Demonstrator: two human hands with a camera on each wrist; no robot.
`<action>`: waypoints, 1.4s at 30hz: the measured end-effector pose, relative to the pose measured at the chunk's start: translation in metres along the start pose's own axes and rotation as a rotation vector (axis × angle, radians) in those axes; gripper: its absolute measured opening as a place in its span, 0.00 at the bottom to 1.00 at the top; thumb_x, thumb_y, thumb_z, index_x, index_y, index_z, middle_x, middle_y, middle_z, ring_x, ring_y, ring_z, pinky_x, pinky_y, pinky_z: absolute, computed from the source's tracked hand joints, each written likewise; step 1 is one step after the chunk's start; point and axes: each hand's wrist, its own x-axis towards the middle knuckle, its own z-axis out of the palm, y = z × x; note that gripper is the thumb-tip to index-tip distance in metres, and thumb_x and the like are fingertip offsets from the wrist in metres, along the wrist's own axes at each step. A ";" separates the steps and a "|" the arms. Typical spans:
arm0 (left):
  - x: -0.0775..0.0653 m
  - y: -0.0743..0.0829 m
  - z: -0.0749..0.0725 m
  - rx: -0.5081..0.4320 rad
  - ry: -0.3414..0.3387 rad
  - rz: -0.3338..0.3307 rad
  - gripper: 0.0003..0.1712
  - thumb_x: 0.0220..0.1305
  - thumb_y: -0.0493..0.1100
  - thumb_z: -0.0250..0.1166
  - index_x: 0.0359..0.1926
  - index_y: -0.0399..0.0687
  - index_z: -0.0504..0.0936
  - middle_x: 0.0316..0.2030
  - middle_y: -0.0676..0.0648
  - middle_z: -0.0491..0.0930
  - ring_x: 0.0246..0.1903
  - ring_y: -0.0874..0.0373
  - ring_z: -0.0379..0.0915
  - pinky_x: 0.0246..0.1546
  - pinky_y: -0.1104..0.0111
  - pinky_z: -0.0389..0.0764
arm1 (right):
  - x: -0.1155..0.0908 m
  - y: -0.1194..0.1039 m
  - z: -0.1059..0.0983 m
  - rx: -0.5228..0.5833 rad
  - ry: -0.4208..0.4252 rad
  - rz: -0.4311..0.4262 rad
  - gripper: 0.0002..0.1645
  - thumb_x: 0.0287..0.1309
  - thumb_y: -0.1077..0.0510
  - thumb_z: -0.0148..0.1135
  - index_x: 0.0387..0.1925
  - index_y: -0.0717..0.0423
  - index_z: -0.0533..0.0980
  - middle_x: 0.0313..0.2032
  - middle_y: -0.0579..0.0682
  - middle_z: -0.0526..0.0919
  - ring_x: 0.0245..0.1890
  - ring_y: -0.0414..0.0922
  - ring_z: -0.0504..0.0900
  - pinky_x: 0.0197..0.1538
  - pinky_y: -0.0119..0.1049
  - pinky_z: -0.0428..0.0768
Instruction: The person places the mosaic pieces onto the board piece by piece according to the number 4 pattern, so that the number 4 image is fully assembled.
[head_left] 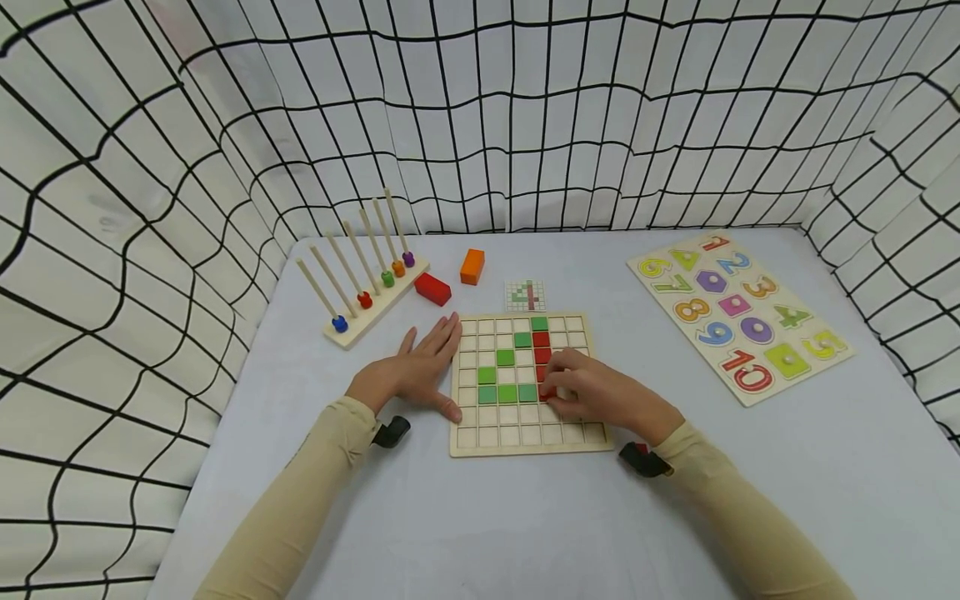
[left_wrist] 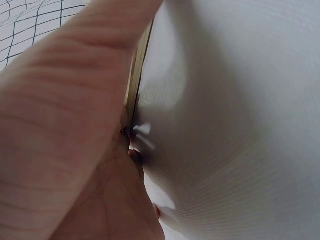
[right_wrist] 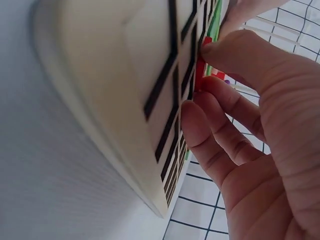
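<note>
A wooden grid board (head_left: 528, 437) lies on the white table with several green tiles (head_left: 506, 357) and a column of red tiles (head_left: 542, 339) in its cells. My right hand (head_left: 603, 390) is over the board's right half. Its thumb and fingertips pinch a red tile (right_wrist: 200, 70) at the lower end of the red column, beside a row of green tiles. With fingers spread, my left hand (head_left: 420, 367) rests on the table along the board's left edge, fingertips and thumb right at the rim. A small printed pattern card (head_left: 517, 296) sits just behind the board.
Back left stands a peg rack (head_left: 367, 312) with coloured beads on its upright pegs. Beside it lie a red block (head_left: 432, 288) and an orange block (head_left: 472, 267). A number and shape puzzle board (head_left: 720, 336) is at the right. Black netting (head_left: 510, 108) encloses the table's back and sides.
</note>
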 end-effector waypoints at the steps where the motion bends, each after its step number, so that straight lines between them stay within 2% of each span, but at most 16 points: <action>1: 0.000 0.000 0.000 0.001 0.000 -0.001 0.87 0.51 0.72 0.80 0.86 0.40 0.28 0.87 0.41 0.21 0.87 0.42 0.17 0.83 0.34 0.26 | 0.000 0.000 0.000 0.002 0.006 -0.004 0.03 0.63 0.63 0.75 0.38 0.55 0.89 0.43 0.51 0.83 0.44 0.44 0.78 0.45 0.32 0.83; 8: 0.001 0.000 0.000 0.015 0.005 -0.007 0.87 0.51 0.73 0.79 0.86 0.40 0.28 0.87 0.41 0.22 0.87 0.42 0.17 0.83 0.34 0.26 | -0.001 0.000 -0.001 -0.045 0.010 -0.040 0.03 0.63 0.62 0.76 0.38 0.55 0.90 0.43 0.50 0.83 0.44 0.43 0.78 0.46 0.32 0.84; 22: -0.001 0.001 0.000 0.017 0.002 -0.003 0.87 0.52 0.72 0.79 0.86 0.40 0.28 0.87 0.40 0.23 0.87 0.42 0.18 0.83 0.34 0.27 | -0.017 0.004 -0.012 0.051 0.030 -0.006 0.15 0.60 0.63 0.79 0.49 0.56 0.89 0.53 0.53 0.82 0.50 0.45 0.83 0.50 0.36 0.89; 30: 0.001 -0.001 0.000 0.008 -0.006 0.000 0.87 0.51 0.74 0.79 0.86 0.41 0.28 0.87 0.41 0.22 0.87 0.43 0.16 0.83 0.35 0.24 | -0.029 0.004 -0.021 0.048 -0.019 0.095 0.16 0.62 0.62 0.78 0.51 0.57 0.89 0.55 0.54 0.82 0.48 0.44 0.83 0.48 0.34 0.88; 38: 0.011 -0.013 0.008 -0.003 -0.004 -0.001 0.95 0.39 0.87 0.73 0.86 0.44 0.26 0.87 0.44 0.19 0.87 0.46 0.13 0.83 0.37 0.23 | -0.052 0.006 -0.029 0.045 -0.035 0.167 0.15 0.61 0.63 0.78 0.50 0.55 0.89 0.54 0.53 0.83 0.51 0.46 0.83 0.47 0.36 0.89; 42: 0.012 -0.012 0.008 -0.002 -0.005 -0.003 0.93 0.41 0.84 0.74 0.86 0.44 0.26 0.87 0.44 0.19 0.87 0.46 0.13 0.83 0.37 0.23 | -0.065 0.007 -0.031 0.039 -0.037 0.189 0.13 0.62 0.63 0.77 0.49 0.53 0.89 0.54 0.53 0.83 0.53 0.48 0.84 0.49 0.38 0.91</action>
